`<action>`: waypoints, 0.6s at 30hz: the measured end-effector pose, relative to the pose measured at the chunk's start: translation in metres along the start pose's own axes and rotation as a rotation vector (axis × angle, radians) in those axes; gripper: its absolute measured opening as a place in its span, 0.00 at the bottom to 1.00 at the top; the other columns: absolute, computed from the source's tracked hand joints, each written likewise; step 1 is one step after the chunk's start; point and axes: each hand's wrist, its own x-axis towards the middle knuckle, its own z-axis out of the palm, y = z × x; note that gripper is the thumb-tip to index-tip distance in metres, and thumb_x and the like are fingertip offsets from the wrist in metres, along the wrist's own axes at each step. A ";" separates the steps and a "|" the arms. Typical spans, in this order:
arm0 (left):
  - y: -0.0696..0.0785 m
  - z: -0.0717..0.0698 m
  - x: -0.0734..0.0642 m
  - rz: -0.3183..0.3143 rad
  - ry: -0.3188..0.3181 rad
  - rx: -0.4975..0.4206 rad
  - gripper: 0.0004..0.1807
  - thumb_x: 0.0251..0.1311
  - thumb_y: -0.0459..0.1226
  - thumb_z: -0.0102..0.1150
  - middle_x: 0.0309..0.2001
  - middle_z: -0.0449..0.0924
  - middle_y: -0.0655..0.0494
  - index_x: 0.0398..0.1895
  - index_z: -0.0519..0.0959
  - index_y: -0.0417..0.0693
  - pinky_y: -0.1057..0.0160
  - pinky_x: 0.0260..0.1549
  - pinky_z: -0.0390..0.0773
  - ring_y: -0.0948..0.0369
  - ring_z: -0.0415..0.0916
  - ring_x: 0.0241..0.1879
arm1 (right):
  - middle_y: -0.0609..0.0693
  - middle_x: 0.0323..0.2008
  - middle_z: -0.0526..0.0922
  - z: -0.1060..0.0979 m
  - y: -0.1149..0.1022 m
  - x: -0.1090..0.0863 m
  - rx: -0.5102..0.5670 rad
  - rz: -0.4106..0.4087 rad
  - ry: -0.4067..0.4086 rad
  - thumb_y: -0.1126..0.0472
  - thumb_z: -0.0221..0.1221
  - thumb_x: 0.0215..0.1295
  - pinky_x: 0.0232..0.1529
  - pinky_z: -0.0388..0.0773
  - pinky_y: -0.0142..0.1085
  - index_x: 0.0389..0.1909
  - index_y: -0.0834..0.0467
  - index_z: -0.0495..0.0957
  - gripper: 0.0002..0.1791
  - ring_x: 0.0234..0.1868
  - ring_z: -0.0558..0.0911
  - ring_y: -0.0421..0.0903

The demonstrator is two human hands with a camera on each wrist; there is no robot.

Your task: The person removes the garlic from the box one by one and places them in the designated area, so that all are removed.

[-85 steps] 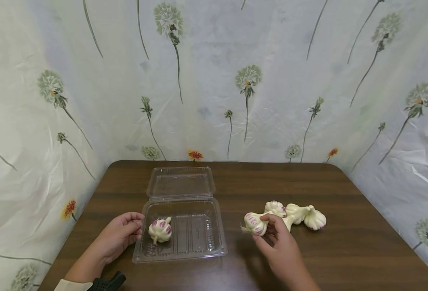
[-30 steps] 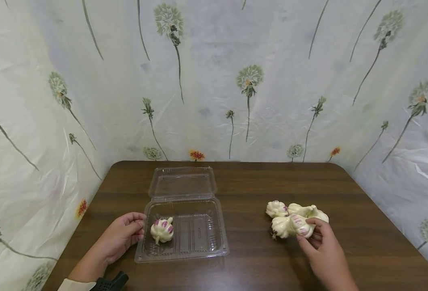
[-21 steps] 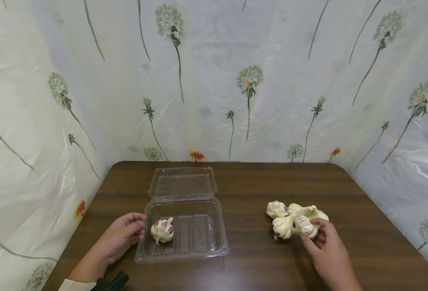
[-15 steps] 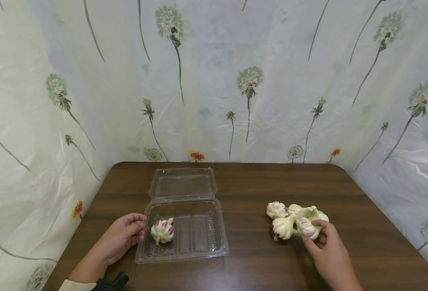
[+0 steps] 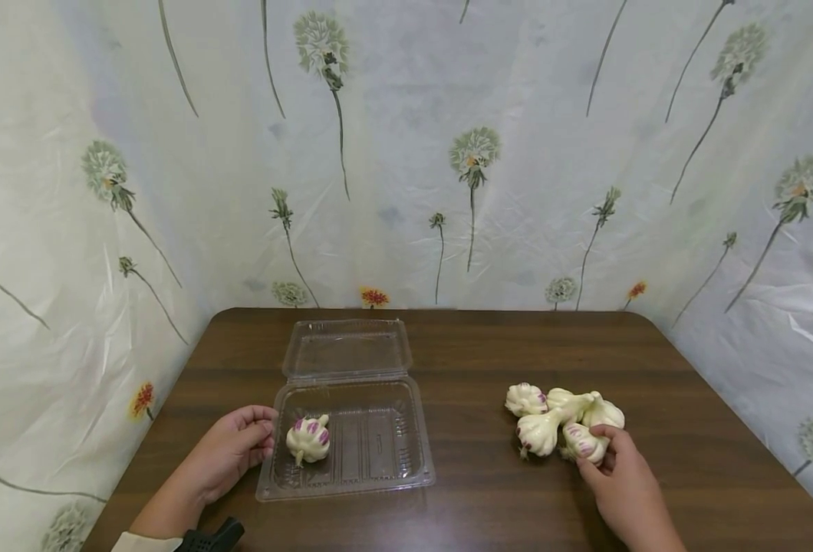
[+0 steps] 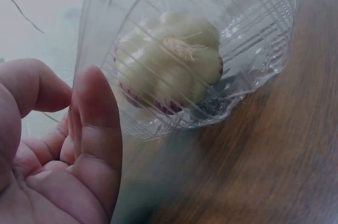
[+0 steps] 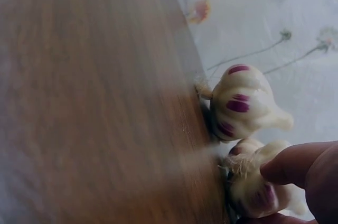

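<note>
My left hand (image 5: 230,448) pinches the left rim of an open clear plastic clamshell container (image 5: 379,484); the left wrist view shows thumb and finger at its edge. Inside, on the left, lies one garlic bulb with purple streaks (image 5: 307,439), seen through the plastic wall in the left wrist view. My right hand (image 5: 620,479) holds another garlic bulb (image 5: 581,443) between thumb and fingers, low at the front of a garlic cluster. The right wrist view shows my thumb (image 7: 298,166) against that bulb (image 7: 259,195), with another bulb (image 7: 243,102) beside it.
Several garlic bulbs (image 5: 537,434) lie close together on the right of the brown wooden table (image 5: 475,360). The container's lid (image 5: 347,349) lies folded back, away from me. A flower-printed curtain (image 5: 393,153) surrounds the table's back and sides.
My right hand has carried its garlic bulb rightward, from near the container side to the cluster, then lowered it at the cluster's front. The left hand has stayed at the container's rim.
</note>
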 end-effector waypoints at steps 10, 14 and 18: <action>0.001 0.000 0.000 0.000 -0.011 0.002 0.19 0.80 0.37 0.50 0.42 0.75 0.57 0.64 0.66 0.32 0.67 0.41 0.84 0.65 0.77 0.39 | 0.77 0.63 0.74 0.002 0.005 0.002 0.012 -0.020 0.002 0.64 0.59 0.75 0.44 0.82 0.29 0.73 0.69 0.56 0.33 0.63 0.80 0.62; 0.001 0.001 0.000 -0.003 -0.010 -0.001 0.19 0.80 0.37 0.51 0.42 0.75 0.57 0.64 0.66 0.33 0.67 0.41 0.84 0.65 0.77 0.38 | 0.78 0.62 0.74 0.001 0.004 0.006 0.011 0.001 -0.001 0.64 0.60 0.75 0.44 0.83 0.34 0.73 0.70 0.55 0.34 0.62 0.80 0.64; 0.001 0.001 0.000 -0.004 -0.005 -0.001 0.18 0.80 0.37 0.50 0.42 0.75 0.56 0.64 0.66 0.33 0.67 0.41 0.84 0.65 0.77 0.38 | 0.78 0.62 0.73 0.001 0.001 0.007 0.014 0.012 0.001 0.65 0.62 0.73 0.43 0.83 0.33 0.73 0.71 0.54 0.36 0.62 0.80 0.65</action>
